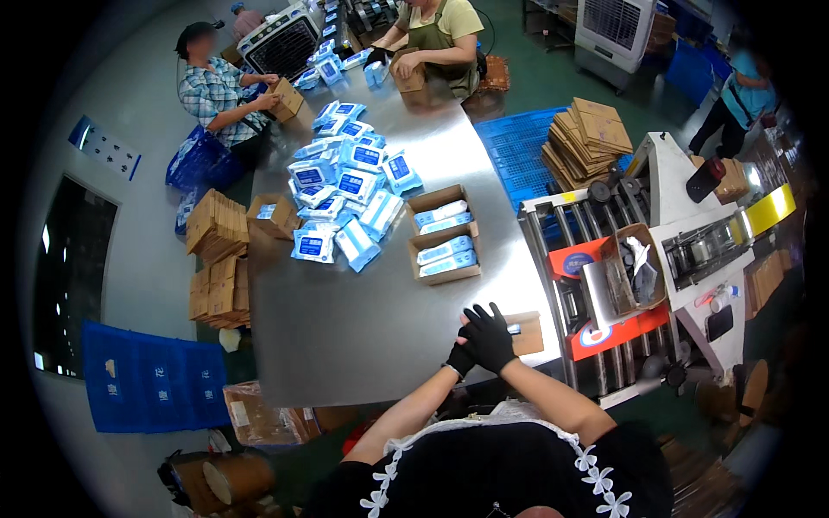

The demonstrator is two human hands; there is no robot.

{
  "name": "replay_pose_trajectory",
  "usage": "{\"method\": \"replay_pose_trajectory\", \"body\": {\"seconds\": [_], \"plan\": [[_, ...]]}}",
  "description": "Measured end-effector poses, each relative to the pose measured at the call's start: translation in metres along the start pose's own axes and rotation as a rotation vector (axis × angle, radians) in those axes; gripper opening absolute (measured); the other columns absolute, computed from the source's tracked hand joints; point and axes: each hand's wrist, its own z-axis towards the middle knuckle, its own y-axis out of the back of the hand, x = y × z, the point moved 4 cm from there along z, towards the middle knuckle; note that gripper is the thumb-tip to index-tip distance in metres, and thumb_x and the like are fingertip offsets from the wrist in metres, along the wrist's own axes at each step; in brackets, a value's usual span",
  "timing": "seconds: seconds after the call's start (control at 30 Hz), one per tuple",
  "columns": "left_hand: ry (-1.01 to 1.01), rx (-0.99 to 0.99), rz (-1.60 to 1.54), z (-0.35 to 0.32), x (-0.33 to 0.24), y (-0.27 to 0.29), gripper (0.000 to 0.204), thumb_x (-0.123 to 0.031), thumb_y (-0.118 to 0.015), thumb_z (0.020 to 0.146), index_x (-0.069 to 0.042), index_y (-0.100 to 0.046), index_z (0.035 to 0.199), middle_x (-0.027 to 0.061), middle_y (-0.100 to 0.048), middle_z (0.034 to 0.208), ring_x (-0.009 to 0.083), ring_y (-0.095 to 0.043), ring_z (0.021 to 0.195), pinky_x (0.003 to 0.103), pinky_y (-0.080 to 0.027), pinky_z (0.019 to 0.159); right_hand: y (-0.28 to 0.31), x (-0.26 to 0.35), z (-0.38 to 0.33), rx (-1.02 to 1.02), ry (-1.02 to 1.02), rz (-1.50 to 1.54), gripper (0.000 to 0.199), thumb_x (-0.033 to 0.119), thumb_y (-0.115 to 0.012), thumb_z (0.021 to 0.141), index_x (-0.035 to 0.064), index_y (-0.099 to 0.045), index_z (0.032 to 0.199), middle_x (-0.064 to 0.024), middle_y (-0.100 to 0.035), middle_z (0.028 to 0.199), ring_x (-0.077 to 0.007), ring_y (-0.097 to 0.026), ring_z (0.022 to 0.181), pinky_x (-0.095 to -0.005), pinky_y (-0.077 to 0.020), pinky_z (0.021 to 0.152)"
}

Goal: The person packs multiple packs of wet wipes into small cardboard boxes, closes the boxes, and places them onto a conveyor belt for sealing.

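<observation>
My right hand [490, 338], in a black glove, lies across my left hand near the front right corner of the metal table. Its fingers are stretched out and slightly spread, with nothing seen in them. My left hand [461, 356], also gloved in black, is mostly covered by the right one; a few bare fingertips show, and its grip is hidden. Right beside them sits a small cardboard box [528, 335], partly behind my right hand. Farther up the table stand two open cartons [436, 197] [446, 278] with white and blue wipe packs [446, 250] inside.
A heap of blue and white wipe packs [354, 183] covers the table's middle. To the right stands a roller machine [596, 341] with an open carton [654, 259]. Folded cartons [216, 289] are stacked left. Two people [216, 95] [436, 47] handle boxes at the far end.
</observation>
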Motion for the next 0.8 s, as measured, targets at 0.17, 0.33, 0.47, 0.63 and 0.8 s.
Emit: {"method": "replay_pose_trajectory", "body": {"seconds": [0.17, 0.33, 0.47, 0.63, 0.8], "plan": [[0.125, -0.532, 0.441, 0.049, -0.021, 0.081, 0.058, -0.024, -0.070, 0.075, -0.007, -0.047, 0.125, 0.0219, -0.048, 0.117, 0.0378, -0.053, 0.103, 0.045, -0.040, 0.095, 0.032, -0.073, -0.063, 0.300, 0.078, -0.039, 0.052, 0.025, -0.065, 0.075, 0.0078, -0.055, 0.123, -0.0119, -0.051, 0.134, -0.0292, -0.042, 0.128, -0.0489, -0.0237, 0.112], [0.258, -0.003, 0.915, 0.140, -0.094, 0.131, 0.041, -0.034, -0.070, 0.076, -0.013, -0.059, 0.110, 0.0173, -0.051, 0.104, 0.0364, -0.058, 0.091, 0.046, -0.049, 0.076, 0.043, -0.145, -0.049, 0.133, 0.061, -0.099, 0.039, 0.014, -0.058, 0.072, 0.0078, -0.062, 0.111, -0.0111, -0.057, 0.124, -0.0297, -0.046, 0.124, -0.0498, -0.0245, 0.111], [-0.121, 0.083, 1.091, 0.131, -0.067, 0.137, 0.017, -0.028, -0.063, 0.083, -0.012, -0.062, 0.089, 0.0163, -0.052, 0.090, 0.0348, -0.057, 0.082, 0.047, -0.045, 0.066, 0.056, -0.159, -0.057, 0.024, 0.002, -0.179, 0.036, 0.016, -0.061, 0.073, 0.0068, -0.063, 0.108, -0.0121, -0.059, 0.119, -0.0310, -0.048, 0.119, -0.0521, -0.0284, 0.107], [-0.114, 0.157, 1.019, 0.056, -0.078, 0.144, 0.019, -0.030, -0.062, 0.082, -0.011, -0.062, 0.087, 0.0165, -0.053, 0.089, 0.0345, -0.057, 0.081, 0.048, -0.044, 0.067, 0.017, -0.124, -0.050, 0.031, -0.171, 0.102, 0.058, 0.026, -0.074, 0.069, 0.0060, -0.053, 0.118, -0.0180, -0.052, 0.120, -0.0346, -0.048, 0.114, -0.0449, -0.0385, 0.097], [-0.090, 0.488, 0.799, -0.032, -0.095, 0.155, 0.023, -0.031, -0.067, 0.079, -0.009, -0.065, 0.086, 0.0174, -0.056, 0.091, 0.0350, -0.058, 0.082, 0.046, -0.048, 0.071, -0.038, 0.012, 0.003, 0.459, 0.138, 0.429, 0.050, 0.036, -0.076, 0.071, 0.0063, -0.059, 0.108, -0.0154, -0.061, 0.104, -0.0329, -0.058, 0.099, -0.0405, -0.0458, 0.086]]}}
